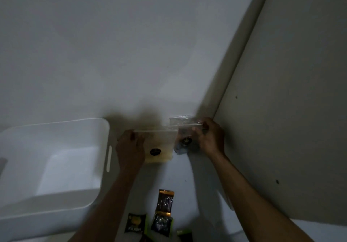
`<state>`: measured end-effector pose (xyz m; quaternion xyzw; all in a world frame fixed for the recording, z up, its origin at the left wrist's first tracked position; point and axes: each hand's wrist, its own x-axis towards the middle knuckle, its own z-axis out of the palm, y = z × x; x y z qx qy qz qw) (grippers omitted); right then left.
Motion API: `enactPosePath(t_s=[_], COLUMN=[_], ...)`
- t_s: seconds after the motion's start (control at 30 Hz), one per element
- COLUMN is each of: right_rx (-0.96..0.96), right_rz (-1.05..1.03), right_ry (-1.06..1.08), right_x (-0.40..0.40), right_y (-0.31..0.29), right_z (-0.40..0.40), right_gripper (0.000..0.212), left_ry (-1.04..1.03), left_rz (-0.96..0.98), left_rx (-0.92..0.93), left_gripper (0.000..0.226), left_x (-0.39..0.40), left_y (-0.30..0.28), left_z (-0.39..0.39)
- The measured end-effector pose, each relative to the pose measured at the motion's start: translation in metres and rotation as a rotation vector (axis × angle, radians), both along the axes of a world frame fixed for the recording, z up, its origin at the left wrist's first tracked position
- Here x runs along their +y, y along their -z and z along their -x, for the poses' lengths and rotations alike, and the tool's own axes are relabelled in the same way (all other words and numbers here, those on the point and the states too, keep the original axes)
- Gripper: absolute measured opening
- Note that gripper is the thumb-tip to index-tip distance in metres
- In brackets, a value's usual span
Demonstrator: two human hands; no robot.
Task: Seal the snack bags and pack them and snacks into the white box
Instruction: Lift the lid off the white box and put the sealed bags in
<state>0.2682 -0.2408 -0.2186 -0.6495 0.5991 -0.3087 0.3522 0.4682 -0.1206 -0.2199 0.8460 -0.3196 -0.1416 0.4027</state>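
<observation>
The white box (56, 159) is sitting at the left of the white surface, its inside looking bare, so the packing seems not yet begun. Just right of it, the left hand (129, 147) is pinching the left end of the zip strip of a clear snack bag (159, 147) holding pale yellowish contents and a dark round label. Further right, the right hand (210, 138) is gripping the strip's other end, fingers curled round it, in front of a second clear bag (185, 138) (also with a dark round label) standing close to the wall corner. By my reading, the sealing step is in hand; the next move calls for running the fingers along the strip until it closes end to end, then lowering the bag into the box. Near the bottom edge, several small dark snack packets (165, 202) are lying loose, waiting to be packed.
</observation>
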Motion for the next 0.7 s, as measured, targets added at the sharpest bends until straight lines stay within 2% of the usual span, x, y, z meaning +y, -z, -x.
enactPosePath(t_s=[0.1, 0.2, 0.27, 0.4, 0.5, 0.7], right_rx=[0.132, 0.294, 0.395, 0.581, 0.632, 0.625], right_rz=[0.053, 0.011, -0.019, -0.071, -0.101, -0.021], right_ry=[-0.086, -0.178, -0.242, -0.299, -0.309, -0.290], right_x=[0.002, 0.002, 0.003, 0.006, 0.014, 0.028], right_y=[-0.015, -0.032, -0.042, -0.052, -0.062, -0.114], right_z=[0.007, 0.009, 0.007, 0.003, 0.002, 0.007], right_gripper=[0.024, 0.010, 0.016, 0.015, 0.017, 0.011], left_ry=[0.084, 0.219, 0.299, 0.384, 0.368, 0.311], left_rz=[-0.006, -0.063, -0.116, -0.228, -0.243, -0.096], left_rx=[-0.030, -0.138, -0.195, -0.326, -0.306, -0.249], left_gripper=[0.015, 0.015, 0.018, 0.022, 0.022, 0.019], left_x=[0.008, 0.014, 0.017, 0.019, 0.021, 0.028], left_y=[-0.014, -0.022, -0.028, -0.038, -0.045, -0.087], left_z=[-0.004, -0.011, -0.014, -0.011, -0.007, -0.008])
